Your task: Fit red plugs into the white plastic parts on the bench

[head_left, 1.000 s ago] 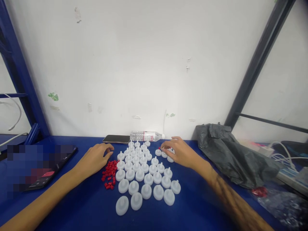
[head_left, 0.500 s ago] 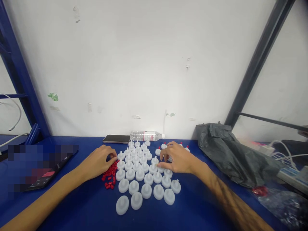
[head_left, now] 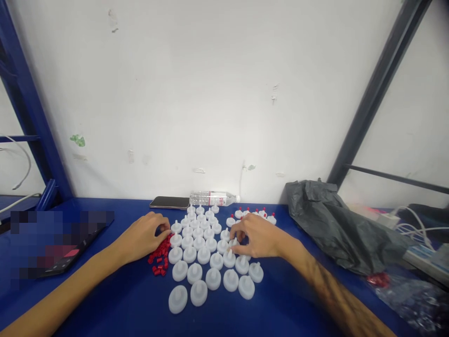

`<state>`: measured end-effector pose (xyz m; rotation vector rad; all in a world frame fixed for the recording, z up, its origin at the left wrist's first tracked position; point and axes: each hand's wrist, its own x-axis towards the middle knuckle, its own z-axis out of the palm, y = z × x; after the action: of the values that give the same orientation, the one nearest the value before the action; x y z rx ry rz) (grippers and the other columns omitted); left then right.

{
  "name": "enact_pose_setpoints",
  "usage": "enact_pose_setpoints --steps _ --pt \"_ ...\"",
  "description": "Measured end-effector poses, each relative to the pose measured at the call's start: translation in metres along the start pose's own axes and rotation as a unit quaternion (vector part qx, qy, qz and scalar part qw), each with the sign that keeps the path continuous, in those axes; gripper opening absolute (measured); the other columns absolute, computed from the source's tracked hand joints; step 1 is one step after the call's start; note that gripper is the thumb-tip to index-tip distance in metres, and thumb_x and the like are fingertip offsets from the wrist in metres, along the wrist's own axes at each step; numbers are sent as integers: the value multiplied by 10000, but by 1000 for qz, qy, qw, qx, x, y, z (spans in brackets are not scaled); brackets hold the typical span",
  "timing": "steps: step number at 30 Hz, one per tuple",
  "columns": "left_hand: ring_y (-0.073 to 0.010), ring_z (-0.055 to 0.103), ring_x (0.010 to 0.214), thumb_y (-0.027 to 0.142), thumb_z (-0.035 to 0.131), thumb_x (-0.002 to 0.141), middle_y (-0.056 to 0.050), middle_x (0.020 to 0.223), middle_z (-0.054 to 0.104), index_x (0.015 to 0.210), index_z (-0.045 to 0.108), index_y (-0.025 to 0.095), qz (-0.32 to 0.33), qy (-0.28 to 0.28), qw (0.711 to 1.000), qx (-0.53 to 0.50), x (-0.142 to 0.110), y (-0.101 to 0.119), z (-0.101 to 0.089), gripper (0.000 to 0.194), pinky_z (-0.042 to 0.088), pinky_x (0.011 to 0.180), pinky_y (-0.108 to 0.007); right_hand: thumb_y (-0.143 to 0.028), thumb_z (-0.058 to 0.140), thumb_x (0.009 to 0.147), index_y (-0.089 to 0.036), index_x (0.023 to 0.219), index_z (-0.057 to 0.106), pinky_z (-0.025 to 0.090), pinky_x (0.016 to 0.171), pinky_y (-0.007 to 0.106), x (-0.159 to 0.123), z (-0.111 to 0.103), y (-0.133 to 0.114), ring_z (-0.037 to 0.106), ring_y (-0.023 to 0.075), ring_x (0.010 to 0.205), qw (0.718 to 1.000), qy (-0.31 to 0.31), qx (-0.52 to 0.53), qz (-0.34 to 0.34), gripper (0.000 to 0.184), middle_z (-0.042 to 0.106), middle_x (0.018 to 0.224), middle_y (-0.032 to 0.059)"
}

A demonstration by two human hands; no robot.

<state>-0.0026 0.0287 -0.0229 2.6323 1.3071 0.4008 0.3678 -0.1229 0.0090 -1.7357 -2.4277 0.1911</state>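
Observation:
My left hand [head_left: 145,238] rests at the edge of a pile of small red caps [head_left: 160,257]. Its thumb and fingers curl together at the tips, and whatever lies between them is too small to make out. Many white round lids with upright nozzles [head_left: 204,255] stand in rows between my hands. Over the right side of these rows is my right hand [head_left: 257,235], its thumb and bent fingers apart around a white nozzle lid [head_left: 234,242]. It partly hides the lids beneath it. Behind it stand several white lids with red caps on their nozzles [head_left: 271,218].
A phone [head_left: 170,202] and a clear plastic bottle [head_left: 213,198] lie along the wall. At left is a dark, partly blurred flat item [head_left: 87,241]. A grey plastic bag [head_left: 336,224], cables and a clear bag [head_left: 417,302] occupy the right. Metal posts flank the blue table [head_left: 122,299].
My right hand has moved slightly toward me and down over the lids, showing more of the red-capped ones behind it. My left hand has stayed nearly still by the red pile.

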Motion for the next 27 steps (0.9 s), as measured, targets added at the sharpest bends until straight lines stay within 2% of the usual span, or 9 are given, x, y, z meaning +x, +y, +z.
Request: enact_pose_setpoints --steps 5,10,19,27 --pt "-435 866 1275 517 536 1106 -159 1210 971 1039 892 307 2 1 1000 -2 0 -1 0 418 666 1155 -555 -470 945 1065 -317 1189 1013 691 1028 438 0 1 2 936 340 1029 1000 7 -3 -6 209 1008 1047 31" --pt "-451 874 1245 474 569 1069 -158 1181 971 987 896 310 12 11 1000 -19 0 -4 1 374 677 1156 -576 -392 900 1063 -289 1200 1017 685 965 414 0 1 3 934 318 969 1000 -3 6 -1 208 1010 1055 32" --pt "-413 878 1233 402 625 1083 -112 1166 968 1002 903 328 8 1 1000 -12 0 -4 -1 299 654 1131 -503 -414 932 1066 -290 1255 1018 662 896 383 -2 -2 2 934 308 982 1000 -5 -2 5 241 1013 1098 39" --pt "-433 861 1237 483 581 1140 -147 1195 960 1082 943 295 39 -2 999 -33 3 -20 7 412 657 1140 -544 -404 983 1031 -272 1273 1018 649 883 394 0 0 1 918 320 990 1000 -11 -10 14 278 1006 1120 65"
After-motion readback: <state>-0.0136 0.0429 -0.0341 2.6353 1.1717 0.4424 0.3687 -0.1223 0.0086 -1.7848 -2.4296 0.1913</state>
